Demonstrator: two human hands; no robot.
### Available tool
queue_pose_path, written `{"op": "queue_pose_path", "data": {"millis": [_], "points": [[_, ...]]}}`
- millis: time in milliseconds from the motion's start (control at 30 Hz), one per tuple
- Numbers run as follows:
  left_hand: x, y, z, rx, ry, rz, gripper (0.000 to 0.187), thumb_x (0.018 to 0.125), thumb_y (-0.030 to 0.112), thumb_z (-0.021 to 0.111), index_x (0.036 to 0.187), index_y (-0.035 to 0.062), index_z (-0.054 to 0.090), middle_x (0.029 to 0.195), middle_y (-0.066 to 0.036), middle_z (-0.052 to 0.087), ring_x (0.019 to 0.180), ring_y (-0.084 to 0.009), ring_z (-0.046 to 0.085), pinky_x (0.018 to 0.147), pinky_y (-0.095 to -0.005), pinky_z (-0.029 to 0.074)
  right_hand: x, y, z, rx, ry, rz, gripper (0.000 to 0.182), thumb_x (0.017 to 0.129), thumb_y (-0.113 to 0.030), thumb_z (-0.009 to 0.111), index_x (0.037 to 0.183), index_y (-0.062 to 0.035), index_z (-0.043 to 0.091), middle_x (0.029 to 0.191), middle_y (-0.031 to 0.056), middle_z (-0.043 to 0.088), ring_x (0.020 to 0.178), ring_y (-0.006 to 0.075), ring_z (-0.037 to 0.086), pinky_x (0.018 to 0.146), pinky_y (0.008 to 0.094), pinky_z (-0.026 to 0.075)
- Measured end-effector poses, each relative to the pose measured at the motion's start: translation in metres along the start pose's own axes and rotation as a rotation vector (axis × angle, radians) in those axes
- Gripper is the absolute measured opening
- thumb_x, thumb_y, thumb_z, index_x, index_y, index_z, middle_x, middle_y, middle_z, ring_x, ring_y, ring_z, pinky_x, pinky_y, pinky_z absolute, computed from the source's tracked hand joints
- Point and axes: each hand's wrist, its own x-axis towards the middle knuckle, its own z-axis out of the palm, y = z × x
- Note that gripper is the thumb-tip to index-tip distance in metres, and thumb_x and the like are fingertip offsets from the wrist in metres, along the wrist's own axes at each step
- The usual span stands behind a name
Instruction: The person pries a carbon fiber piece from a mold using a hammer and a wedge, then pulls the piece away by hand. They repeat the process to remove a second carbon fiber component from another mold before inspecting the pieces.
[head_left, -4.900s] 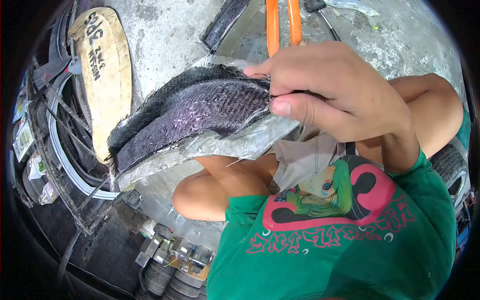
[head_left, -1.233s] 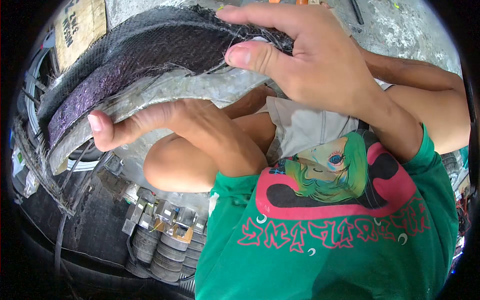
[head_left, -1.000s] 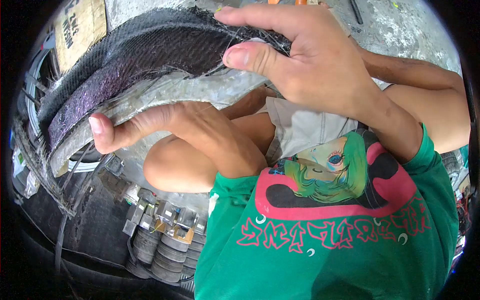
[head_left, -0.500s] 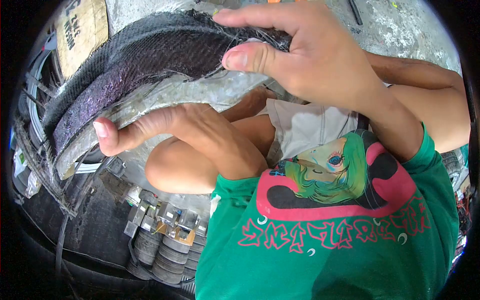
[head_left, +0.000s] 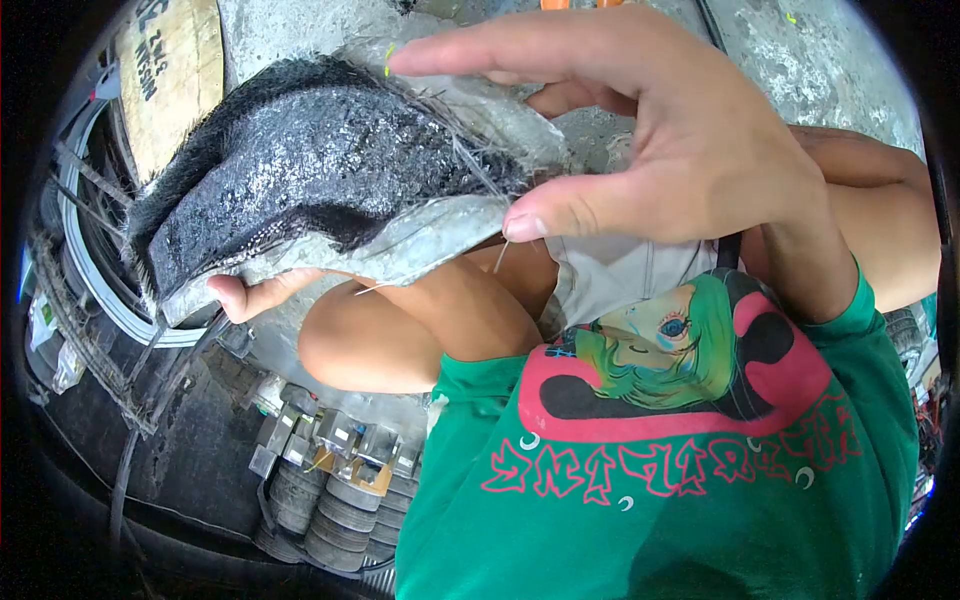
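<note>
A curved, translucent grey mould (head_left: 425,240) is lined with glossy black carbon-fibre cloth (head_left: 290,160), with loose strands fraying along its edges. My left hand (head_left: 262,290) supports it from below, the thumb at its lower left edge and most of the fingers hidden underneath. At the right end, my right hand (head_left: 670,150) is spread wide. Its thumb tip is right at the mould's edge, while the index finger reaches over the pale upper flange, beside a small yellow-green bit.
Cardboard with handwriting (head_left: 170,80) lies at upper left, beside a silver ring (head_left: 135,325) and frayed black strips (head_left: 85,315). Small metal boxes (head_left: 345,435) stand on ribbed grey stacks (head_left: 345,520) at lower left. My bent knee (head_left: 360,340) is under the mould.
The mould has turned so that more of its glossy black inside shows. My right thumb and index finger have spread farther apart, and that hand sits slightly further right.
</note>
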Motion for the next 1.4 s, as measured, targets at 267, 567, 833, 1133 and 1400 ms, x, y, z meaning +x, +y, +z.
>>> {"op": "queue_pose_path", "data": {"millis": [267, 567, 833, 1133, 1400], "points": [[0.002, 0.011, 0.001, -0.052, -0.091, -0.003, 0.081, 0.063, 0.057, 0.059, 0.128, 0.0080, 0.052, 0.124, -0.021, 0.053, 0.112, -0.0404, 0.049, 0.090, -0.0536, 0.043, 0.002, 0.033, 0.007, -0.002, -0.014, -0.127, 0.066, 0.078, -0.017, 0.068, 0.134, 0.0075, 0.043, 0.131, 0.0268, 0.051, 0.121, 0.0335, 0.053, 0.101, 0.0400, 0.044], [0.004, 0.034, -0.001, -0.116, -0.174, -0.012, 0.085, 0.063, 0.060, 0.060, 0.131, 0.0102, 0.050, 0.127, -0.022, 0.051, 0.116, -0.0426, 0.048, 0.092, -0.0567, 0.042, 0.009, 0.022, -0.001, -0.165, -0.118, -0.254, 0.073, 0.077, -0.020, 0.068, 0.140, 0.0019, 0.037, 0.141, 0.0248, 0.041, 0.128, 0.0341, 0.045, 0.105, 0.0424, 0.039], [0.014, 0.057, -0.005, -0.129, -0.232, -0.008, 0.089, 0.063, 0.063, 0.060, 0.135, 0.0122, 0.048, 0.130, -0.023, 0.049, 0.118, -0.0445, 0.046, 0.094, -0.0594, 0.041, 0.016, 0.027, 0.013, 0.000, -0.104, -0.144, 0.060, 0.067, -0.004, 0.063, 0.126, -0.0010, 0.057, 0.137, 0.0199, 0.050, 0.123, 0.0313, 0.053, 0.098, 0.0385, 0.045], [0.010, 0.064, -0.007, -0.221, -0.227, -0.057, 0.094, 0.063, 0.070, 0.058, 0.137, 0.0147, 0.046, 0.129, -0.029, 0.048, 0.119, -0.0474, 0.046, 0.095, -0.0602, 0.041, 0.021, 0.028, 0.020, 0.026, -0.187, -0.223, 0.054, 0.068, -0.006, 0.067, 0.120, 0.0038, 0.059, 0.137, 0.0242, 0.047, 0.123, 0.0372, 0.051, 0.104, 0.0415, 0.041], [-0.017, 0.055, 0.014, -0.626, -0.089, -0.212, 0.098, 0.063, 0.079, 0.056, 0.139, 0.0171, 0.045, 0.126, -0.036, 0.047, 0.118, -0.0503, 0.047, 0.095, -0.0599, 0.042, 0.016, 0.021, 0.030, -0.057, -0.235, -0.181, 0.058, 0.079, -0.029, 0.069, 0.124, 0.0059, 0.055, 0.137, 0.0247, 0.046, 0.122, 0.0385, 0.051, 0.104, 0.0428, 0.041]]}}
